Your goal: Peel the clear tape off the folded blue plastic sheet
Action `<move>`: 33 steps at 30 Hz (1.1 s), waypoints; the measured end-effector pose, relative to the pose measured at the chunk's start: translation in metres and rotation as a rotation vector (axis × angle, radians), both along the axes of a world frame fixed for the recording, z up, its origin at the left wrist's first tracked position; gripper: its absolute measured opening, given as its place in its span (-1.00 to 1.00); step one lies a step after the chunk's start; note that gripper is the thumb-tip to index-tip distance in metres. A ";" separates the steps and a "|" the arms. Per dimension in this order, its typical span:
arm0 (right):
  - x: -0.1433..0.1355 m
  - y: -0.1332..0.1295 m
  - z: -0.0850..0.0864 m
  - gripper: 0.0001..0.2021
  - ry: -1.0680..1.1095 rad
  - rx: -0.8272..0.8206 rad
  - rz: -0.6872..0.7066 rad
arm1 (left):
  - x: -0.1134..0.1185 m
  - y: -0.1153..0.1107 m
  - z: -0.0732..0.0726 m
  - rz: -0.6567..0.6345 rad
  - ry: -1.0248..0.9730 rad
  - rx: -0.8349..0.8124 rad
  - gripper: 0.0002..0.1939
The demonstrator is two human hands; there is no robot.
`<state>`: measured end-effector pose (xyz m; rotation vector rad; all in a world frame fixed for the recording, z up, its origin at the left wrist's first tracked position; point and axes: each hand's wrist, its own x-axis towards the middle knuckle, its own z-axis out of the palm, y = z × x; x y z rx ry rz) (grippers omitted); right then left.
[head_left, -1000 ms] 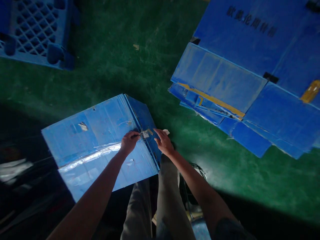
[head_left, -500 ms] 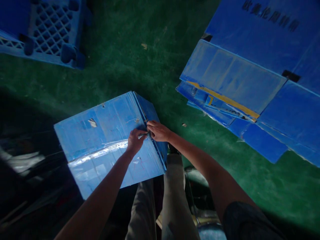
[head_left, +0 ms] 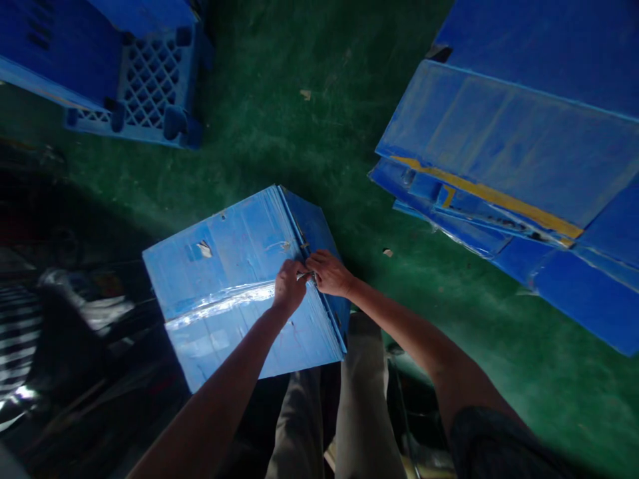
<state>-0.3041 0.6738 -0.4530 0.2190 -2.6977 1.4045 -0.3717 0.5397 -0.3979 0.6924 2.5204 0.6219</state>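
A worn blue corrugated box (head_left: 239, 233) lies in front of my legs, with a shiny strip of clear tape (head_left: 219, 303) running along its upper face. At the tape's right end, by the box edge, both hands meet. My left hand (head_left: 289, 286) is closed, with a small greyish piece showing at its fingertips; I cannot make out what it is. My right hand (head_left: 329, 273) presses its bent fingers together over the edge, against the darker side face. Whatever its fingertips pinch is hidden.
On the right lie stacked flattened blue panels (head_left: 499, 146) with a yellow stripe. A blue lattice pallet (head_left: 150, 73) bearing blue panels stands at the upper left. Scraps dot the green floor (head_left: 279, 133). Dark clutter and a checkered cloth (head_left: 20, 332) are at the left.
The view has swung left, so the box, pallet and panels appear farther right. Both hands stay at the same box edge, with the fingers slightly shifted.
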 end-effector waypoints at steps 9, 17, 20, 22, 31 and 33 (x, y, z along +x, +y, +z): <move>0.023 -0.003 0.007 -0.69 0.062 -0.040 -0.060 | 0.021 0.000 0.017 0.051 0.088 0.091 -0.81; -0.001 0.005 0.008 -0.68 0.125 -0.042 0.081 | 0.019 0.002 0.016 0.105 0.104 0.056 -0.82; 0.002 -0.003 0.008 -0.76 0.125 -0.058 0.066 | 0.029 0.000 0.018 0.098 0.128 -0.005 -0.81; 0.010 -0.007 0.011 -0.80 0.117 -0.064 0.045 | 0.042 -0.002 0.020 0.102 0.156 -0.042 -0.79; 0.057 -0.023 0.027 -0.86 0.046 -0.018 0.022 | 0.098 -0.015 0.037 0.100 0.161 -0.064 -0.76; 0.058 -0.026 0.029 -0.88 0.028 -0.003 0.024 | 0.100 -0.016 0.041 0.116 0.151 -0.055 -0.76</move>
